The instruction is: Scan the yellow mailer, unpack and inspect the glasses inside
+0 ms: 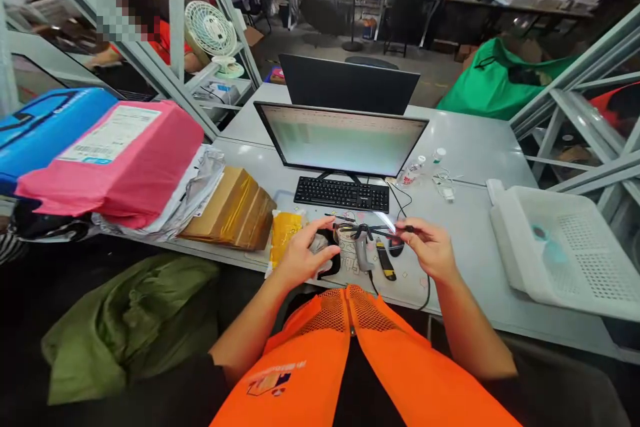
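wearing an orange vest (pixel 310 353), closest of all to the camera, and stretching both bare forearms over the near edge of a light grey table (pixel 475 273). pinching one end of a black, glasses-like frame (pixel 367 232) between the thumb and fingers of the right hand (pixel 431 250). curving the left hand (pixel 306 252) toward the opposite end, spreading thumb and forefinger wide apart; being unable to tell about left fingertip contact with the frame. keeping the frame between the two hands, on the near side of a black keyboard (pixel 343 194). showing a shiny pale strip (pixel 385 221) near the right fingers, too blurred to name.

having just below the frame a grey handheld device (pixel 363 255), a yellow-and-black utility knife (pixel 385 260) and a dark mouse (pixel 396 249). having a yellow packet (pixel 284 233) near the left hand, partly hiding a black item (pixel 334 260) behind that same hand.

facing a lit monitor (pixel 345 140) beyond the keyboard, with small clear bottles (pixel 413 172) and a white charger (pixel 448 195) to its right. having a white basket (pixel 515 250) at the table's right end, and at its left a cardboard box (pixel 233 207) beside a pink parcel (pixel 140 153) and a blue parcel (pixel 55 121). looking past these toward a pale fan (pixel 211 28) and a person in red (pixel 163 40).
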A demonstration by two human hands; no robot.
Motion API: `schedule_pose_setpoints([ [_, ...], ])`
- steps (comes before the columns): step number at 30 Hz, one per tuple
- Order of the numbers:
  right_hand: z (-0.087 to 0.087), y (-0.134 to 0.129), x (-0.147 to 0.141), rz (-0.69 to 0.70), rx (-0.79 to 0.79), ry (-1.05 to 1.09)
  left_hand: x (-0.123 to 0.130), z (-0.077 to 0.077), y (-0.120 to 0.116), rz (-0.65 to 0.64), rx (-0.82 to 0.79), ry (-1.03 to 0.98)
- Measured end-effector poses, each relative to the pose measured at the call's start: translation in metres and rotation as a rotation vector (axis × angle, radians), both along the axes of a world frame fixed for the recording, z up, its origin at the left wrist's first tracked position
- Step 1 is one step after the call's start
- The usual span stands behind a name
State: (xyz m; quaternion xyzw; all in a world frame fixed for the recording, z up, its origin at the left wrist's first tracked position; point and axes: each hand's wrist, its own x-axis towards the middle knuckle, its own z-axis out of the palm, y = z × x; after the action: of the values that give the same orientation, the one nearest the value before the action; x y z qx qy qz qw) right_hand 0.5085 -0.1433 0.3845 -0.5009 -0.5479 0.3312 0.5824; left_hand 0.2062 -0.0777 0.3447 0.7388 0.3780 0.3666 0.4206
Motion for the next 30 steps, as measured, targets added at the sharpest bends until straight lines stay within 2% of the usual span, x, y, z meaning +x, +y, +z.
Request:
schedule_pose_setpoints([
  [4,-0.009,-0.006,0.0,0.076,0.001,0.187,0.023,0.018,0.006,-0.041,0.161,-0.115],
  [8,-0.021,-0.013,0.001,0.065,-0.038,0.252,0.035,0.021,0.009,-0.071,0.29,-0.248],
  [14,-0.028,-0.025,0.0,0.025,-0.074,0.264,0.04,0.023,0.006,-0.057,0.329,-0.268],
  [19,-0.02,-0.03,-0.005,0.045,-0.004,0.243,0.042,0.021,0.007,-0.035,0.283,-0.286],
  [25,0.0,-0.032,-0.012,0.067,0.119,0.15,0.044,0.016,0.003,0.073,0.109,-0.251],
  [30,0.005,-0.035,-0.011,0.073,0.133,0.038,0.048,0.014,-0.001,0.117,-0.035,-0.255],
])
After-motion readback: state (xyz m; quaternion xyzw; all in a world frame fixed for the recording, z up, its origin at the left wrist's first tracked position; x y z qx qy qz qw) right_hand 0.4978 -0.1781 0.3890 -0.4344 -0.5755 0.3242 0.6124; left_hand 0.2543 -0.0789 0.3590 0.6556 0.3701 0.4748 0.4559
